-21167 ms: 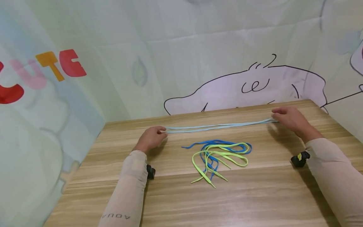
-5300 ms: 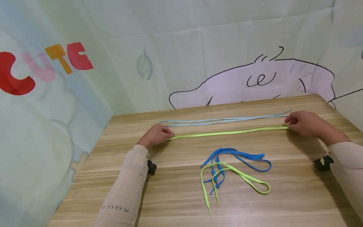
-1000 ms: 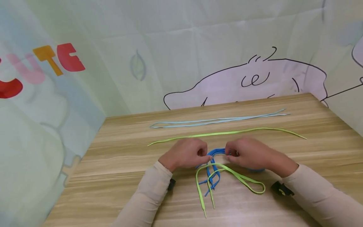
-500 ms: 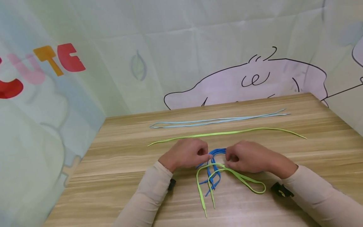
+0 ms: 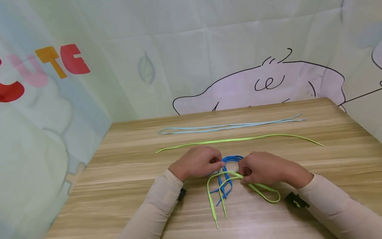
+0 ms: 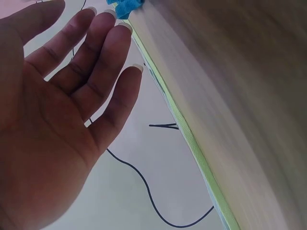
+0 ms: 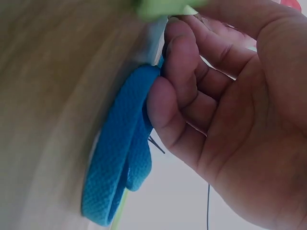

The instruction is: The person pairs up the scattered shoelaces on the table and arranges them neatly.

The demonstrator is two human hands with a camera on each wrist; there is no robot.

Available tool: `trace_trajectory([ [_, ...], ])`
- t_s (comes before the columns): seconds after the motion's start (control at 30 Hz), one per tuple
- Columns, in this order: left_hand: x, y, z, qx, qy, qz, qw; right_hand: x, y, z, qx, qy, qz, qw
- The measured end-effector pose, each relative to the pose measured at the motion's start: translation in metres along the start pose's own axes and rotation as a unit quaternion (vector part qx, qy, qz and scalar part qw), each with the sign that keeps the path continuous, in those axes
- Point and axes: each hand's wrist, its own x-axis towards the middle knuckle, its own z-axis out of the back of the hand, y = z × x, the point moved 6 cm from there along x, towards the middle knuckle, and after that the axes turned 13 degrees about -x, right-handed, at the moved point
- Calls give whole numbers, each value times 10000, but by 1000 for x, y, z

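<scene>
1. Head: brown wood-grain worktop [image 5: 98, 205] against a pale printed backdrop [image 5: 179, 66]; left hand [image 5: 198, 161] and right hand [image 5: 264, 168] bend over a flat blue shoelace [image 5: 233, 158], crossed by a looped yellow-green shoelace [image 5: 210, 199].
2. Left wrist: grip loosely spread (blue shoelace just beyond the fingertips).
3. Right wrist: fingers curled beside the blue shoelace; whether this grip holds anything, I cannot tell.

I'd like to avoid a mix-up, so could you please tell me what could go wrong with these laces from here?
The folded green lace crosses the blue bundle, so lifting either might drag or tangle the other. The right hand is close to both, so it could catch the wrong strand. The left hand sits close to the stretched-out green lace and might nudge it out of line.
</scene>
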Motion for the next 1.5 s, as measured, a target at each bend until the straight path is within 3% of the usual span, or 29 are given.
trace_trajectory([
  [0.33, -1, 0, -1, -258, 1, -46, 9997, 0, 0, 1, 46, 3, -23, 10000],
  [0.8, 0, -5, -3, -489, 62, -249, 9985, 0, 1, 10, 738, -498, 372, 9953],
  [1.07, 1, -12, -2, -1368, 181, -596, 9886, -4, -3, 17, 1371, -787, 469, 9863],
  [1.5, 1, -16, -3, -1579, 239, -913, 9829, -5, 5, 18, 2064, -632, 688, 9740],
])
